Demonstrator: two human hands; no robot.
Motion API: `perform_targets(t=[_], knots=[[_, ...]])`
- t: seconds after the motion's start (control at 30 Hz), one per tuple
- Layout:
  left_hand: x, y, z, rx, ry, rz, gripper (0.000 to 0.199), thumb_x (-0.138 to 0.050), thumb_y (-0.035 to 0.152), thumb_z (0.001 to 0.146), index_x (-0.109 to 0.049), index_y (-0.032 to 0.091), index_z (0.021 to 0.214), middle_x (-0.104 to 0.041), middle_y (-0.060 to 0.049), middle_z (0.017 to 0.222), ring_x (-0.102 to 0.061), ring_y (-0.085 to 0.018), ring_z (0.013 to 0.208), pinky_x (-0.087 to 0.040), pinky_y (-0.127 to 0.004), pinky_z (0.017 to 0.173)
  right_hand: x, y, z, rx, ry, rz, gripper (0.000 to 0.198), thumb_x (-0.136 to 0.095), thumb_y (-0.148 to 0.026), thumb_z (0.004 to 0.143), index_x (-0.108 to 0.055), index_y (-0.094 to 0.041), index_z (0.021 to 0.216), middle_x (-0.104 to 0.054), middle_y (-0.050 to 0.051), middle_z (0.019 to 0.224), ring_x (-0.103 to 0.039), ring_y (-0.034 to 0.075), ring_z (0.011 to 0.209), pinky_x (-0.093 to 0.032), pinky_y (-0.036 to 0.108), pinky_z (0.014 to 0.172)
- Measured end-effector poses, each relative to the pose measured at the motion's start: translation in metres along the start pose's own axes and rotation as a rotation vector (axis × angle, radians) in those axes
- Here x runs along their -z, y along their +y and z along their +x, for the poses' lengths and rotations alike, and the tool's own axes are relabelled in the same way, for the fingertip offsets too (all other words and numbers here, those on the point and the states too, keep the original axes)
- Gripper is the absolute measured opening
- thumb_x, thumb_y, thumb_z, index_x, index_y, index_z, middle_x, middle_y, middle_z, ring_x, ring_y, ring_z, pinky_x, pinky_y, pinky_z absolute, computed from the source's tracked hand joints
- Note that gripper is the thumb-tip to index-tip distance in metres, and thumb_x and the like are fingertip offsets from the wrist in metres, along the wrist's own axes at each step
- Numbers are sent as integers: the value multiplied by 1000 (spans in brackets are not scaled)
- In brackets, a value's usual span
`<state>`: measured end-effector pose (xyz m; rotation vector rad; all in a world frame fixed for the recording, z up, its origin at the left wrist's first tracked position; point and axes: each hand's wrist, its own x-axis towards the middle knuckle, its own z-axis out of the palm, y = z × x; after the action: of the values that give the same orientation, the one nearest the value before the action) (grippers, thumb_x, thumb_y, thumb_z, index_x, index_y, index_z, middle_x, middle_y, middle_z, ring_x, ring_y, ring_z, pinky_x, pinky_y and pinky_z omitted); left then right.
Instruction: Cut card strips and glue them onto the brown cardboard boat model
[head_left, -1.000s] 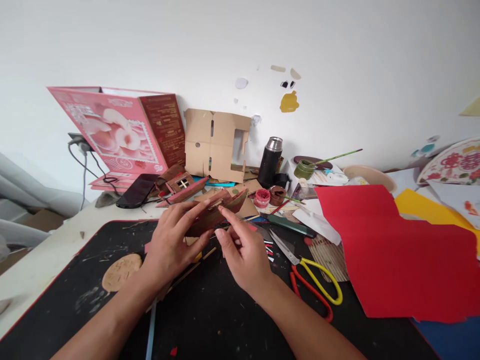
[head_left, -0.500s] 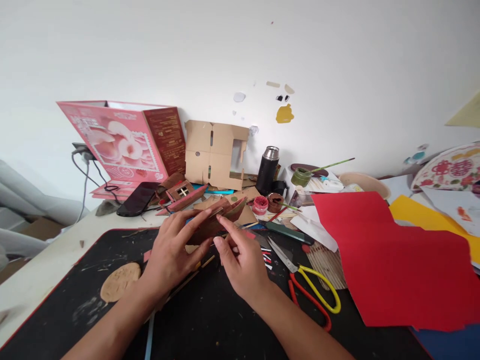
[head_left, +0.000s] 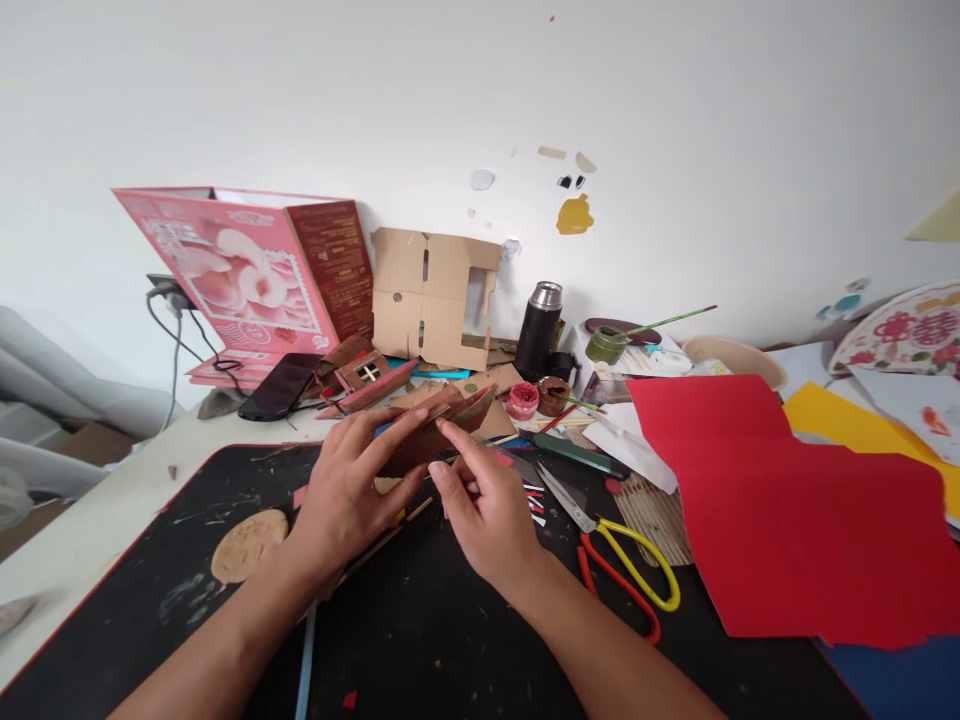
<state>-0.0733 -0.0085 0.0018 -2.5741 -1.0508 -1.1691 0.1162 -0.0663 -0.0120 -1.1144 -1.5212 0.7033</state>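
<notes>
A reddish-brown, boat-shaped cardboard model [head_left: 469, 415] is tilted above the black mat. My left hand [head_left: 358, 475] is closed around its near left side, fingers over the upper edge and thumb underneath. On the right, my right hand [head_left: 487, 500] has its index fingertip pressed on the model's side, with the thumb lower down at its edge and the other fingers curled in. Both hands hide much of the model. Under and beside my left hand runs a thin wooden stick [head_left: 382, 540].
Scissors [head_left: 581, 515] with red and yellow handles lie right of my hands, beside red paper [head_left: 787, 510]. Paint jars [head_left: 523, 400], a utility knife [head_left: 574, 453], a black thermos [head_left: 536, 335] and a cardboard sheet [head_left: 401, 310] stand or lie behind. A clay disc [head_left: 249, 546] rests left.
The camera view has shifted slightly, so the desk items sit a little higher. Both hands stay on the cardboard model in nearly the same pose.
</notes>
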Motion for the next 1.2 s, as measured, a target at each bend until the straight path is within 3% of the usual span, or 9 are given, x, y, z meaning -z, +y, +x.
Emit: perform_targets(t=[0.43, 0.83, 1.2], knots=[[0, -1, -1, 5, -3, -25, 57, -70, 29, 102, -50, 33, 155, -66, -12, 135, -66, -33, 123, -54, -50, 102, 2, -2, 0, 1, 31, 84, 49, -58, -44, 110, -66, -20, 151, -58, -3, 69, -54, 13, 56, -46, 25, 53], [3, -5, 1, 61, 33, -134, 58, -70, 26, 102, -50, 34, 156, -66, -11, 138, -66, -32, 127, -56, -49, 104, 4, -6, 6, -76, 128, 200, 42, -58, -53, 108, -76, -19, 127, -55, -3, 64, -52, 13, 52, -42, 25, 50], [5, -3, 1, 88, 22, -128, 57, -70, 25, 101, -50, 32, 154, -66, -11, 136, -66, -32, 127, -56, -48, 103, 4, -9, 5, -92, 91, 178, 42, -58, -50, 108, -74, -20, 132, -55, -4, 63, -51, 14, 52, -40, 26, 49]])
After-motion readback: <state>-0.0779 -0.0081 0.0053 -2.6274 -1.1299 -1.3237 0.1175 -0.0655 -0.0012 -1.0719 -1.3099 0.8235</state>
